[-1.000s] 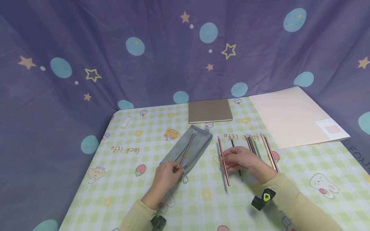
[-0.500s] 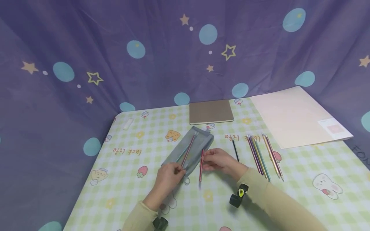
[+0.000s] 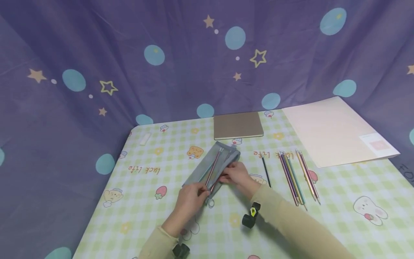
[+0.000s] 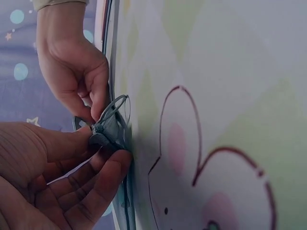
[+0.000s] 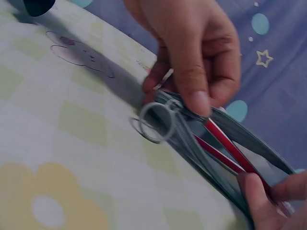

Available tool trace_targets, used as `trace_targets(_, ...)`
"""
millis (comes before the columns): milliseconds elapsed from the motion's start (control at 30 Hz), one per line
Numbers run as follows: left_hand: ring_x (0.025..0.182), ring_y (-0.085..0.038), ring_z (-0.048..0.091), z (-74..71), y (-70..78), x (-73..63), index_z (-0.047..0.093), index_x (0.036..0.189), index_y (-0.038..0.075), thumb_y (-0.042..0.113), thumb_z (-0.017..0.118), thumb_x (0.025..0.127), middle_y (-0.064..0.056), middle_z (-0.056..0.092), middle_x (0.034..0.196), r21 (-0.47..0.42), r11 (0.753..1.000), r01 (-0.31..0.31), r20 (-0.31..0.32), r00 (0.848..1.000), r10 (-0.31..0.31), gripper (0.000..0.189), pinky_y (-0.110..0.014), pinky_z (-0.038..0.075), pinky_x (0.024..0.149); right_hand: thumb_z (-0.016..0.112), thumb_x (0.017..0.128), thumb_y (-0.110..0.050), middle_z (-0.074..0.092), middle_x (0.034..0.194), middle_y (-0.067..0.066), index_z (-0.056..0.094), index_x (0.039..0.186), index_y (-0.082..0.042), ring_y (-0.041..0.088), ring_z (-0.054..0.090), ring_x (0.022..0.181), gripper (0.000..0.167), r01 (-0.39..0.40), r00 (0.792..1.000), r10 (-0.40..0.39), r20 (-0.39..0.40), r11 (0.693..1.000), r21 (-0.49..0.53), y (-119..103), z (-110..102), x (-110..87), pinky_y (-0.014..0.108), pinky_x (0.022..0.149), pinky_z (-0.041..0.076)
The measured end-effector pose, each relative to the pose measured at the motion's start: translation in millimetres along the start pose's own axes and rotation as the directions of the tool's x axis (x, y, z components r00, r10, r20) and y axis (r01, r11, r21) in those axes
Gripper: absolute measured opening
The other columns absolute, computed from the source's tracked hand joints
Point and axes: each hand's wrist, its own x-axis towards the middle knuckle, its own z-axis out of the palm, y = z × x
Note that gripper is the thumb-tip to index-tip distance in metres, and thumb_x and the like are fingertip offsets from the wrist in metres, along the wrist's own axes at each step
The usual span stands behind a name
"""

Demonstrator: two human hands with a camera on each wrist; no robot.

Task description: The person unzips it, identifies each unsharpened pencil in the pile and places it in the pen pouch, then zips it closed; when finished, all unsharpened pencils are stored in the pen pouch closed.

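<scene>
Red pencil [image 5: 227, 143] in the open pouch [image 3: 206, 162], between both hands' fingers.
Left hand [image 3: 189, 199] pinches the pouch's near end; right hand's [image 3: 237, 175] fingers pinch the pencil inside the opening.

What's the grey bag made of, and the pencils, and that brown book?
Grey bag: maybe nylon mesh, dull; its insides show through.
Pencils: probably painted wood, with sharpened tips; the red pencil gleams.
Brown book: matte cover, perhaps card or imitation leather; its pale edge looks like paper pages.
</scene>
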Motion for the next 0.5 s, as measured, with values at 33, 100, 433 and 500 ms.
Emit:
trace_targets(33,0.059,-0.005,0.047,0.1,-0.2,0.0,0.067,0.075,0.02,0.02,0.074,0.087,0.014,0.055,0.064,0.001,1.0,-0.005,-0.001,1.0,0.005,0.014,-0.027,0.039,0.059,0.059,0.089,0.005,0.068,0.084,0.02,0.056,0.111,0.013,0.016,0.066,0.059,0.024,0.018,1.0,-0.019,-0.01,1.0,-0.012,1,2,-0.2,0.028,0.064,0.056)
trace_targets(100,0.06,-0.005,0.047,0.4,-0.4,0.2,0.067,0.075,0.02,0.02,0.073,0.087,0.014,0.055,0.064,0.002,1.0,-0.013,-0.001,1.0,0.013,0.013,-0.027,0.039,0.059,0.059,0.088,0.006,0.067,0.091,0.022,0.056,0.113,0.013,0.016,0.067,0.063,0.027,0.058,0.998,-0.059,-0.022,0.997,-0.045,1,4,-2.0,0.028,0.066,0.056)
trace_targets(433,0.057,-0.006,0.044,0.1,-1.0,0.9,0.064,0.074,0.02,0.019,0.074,0.086,0.013,0.052,0.062,-0.009,1.0,-0.004,0.001,1.0,0.004,0.016,-0.026,0.036,0.055,0.065,0.076,0.013,0.063,0.097,0.022,0.048,0.121,0.013,0.024,0.067,0.072,0.048,0.081,0.994,-0.062,0.093,0.972,-0.219,-4,9,-26.1,0.032,0.07,0.056)
trace_targets(500,0.057,-0.006,0.044,-0.3,-0.4,1.3,0.064,0.074,0.02,0.019,0.074,0.087,0.013,0.051,0.062,-0.008,1.0,0.001,0.006,1.0,-0.001,0.016,-0.025,0.036,0.055,0.063,0.078,0.012,0.063,0.095,0.022,0.049,0.118,0.014,0.023,0.068,0.07,0.043,0.056,0.99,-0.026,0.136,0.974,-0.219,-4,9,-30.9,0.033,0.07,0.057)
